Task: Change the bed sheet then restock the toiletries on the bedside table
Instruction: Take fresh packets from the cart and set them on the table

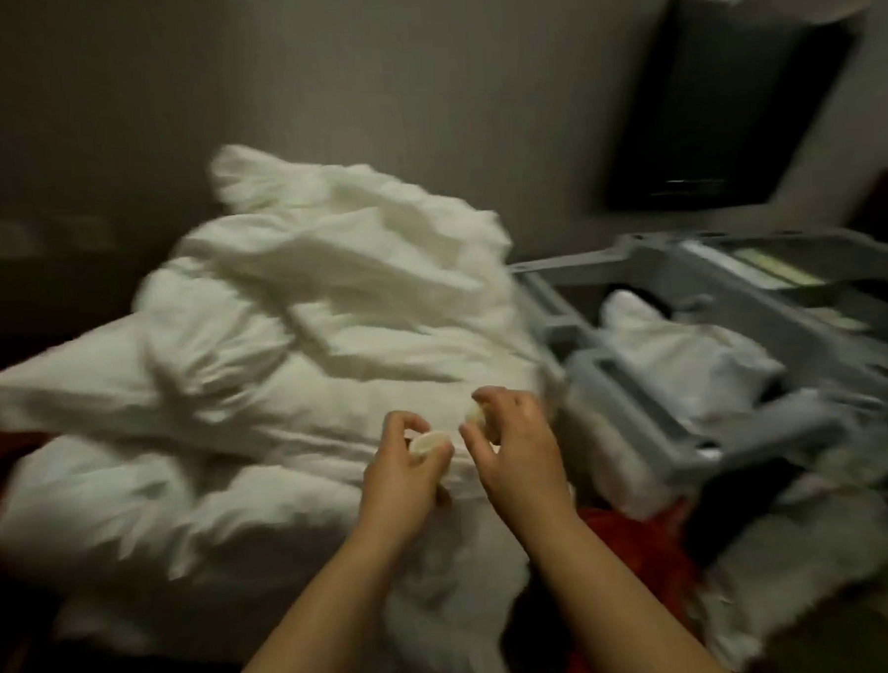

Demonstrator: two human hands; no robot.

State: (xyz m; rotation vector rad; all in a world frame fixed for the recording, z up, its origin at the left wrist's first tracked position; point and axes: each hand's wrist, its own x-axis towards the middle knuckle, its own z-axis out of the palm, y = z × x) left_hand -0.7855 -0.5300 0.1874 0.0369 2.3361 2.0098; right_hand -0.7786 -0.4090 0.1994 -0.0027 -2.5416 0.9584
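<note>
Two hands, left hand (pixel 404 459) and right hand (pixel 509 436), pinch the white sheet (pixel 299 354) beneath them, apparently mid-change; spreading it likely comes next.

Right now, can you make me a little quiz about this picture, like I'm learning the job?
1. True or false: the left hand is open and holds nothing.
2. What lies right of the pile of white bedding? A) a grey cart B) a bicycle C) a fish tank
3. What does the right hand pinch?

Key:
1. False; it grips a small pale piece.
2. A.
3. Another small pale piece; too blurred to say what it is.
</note>
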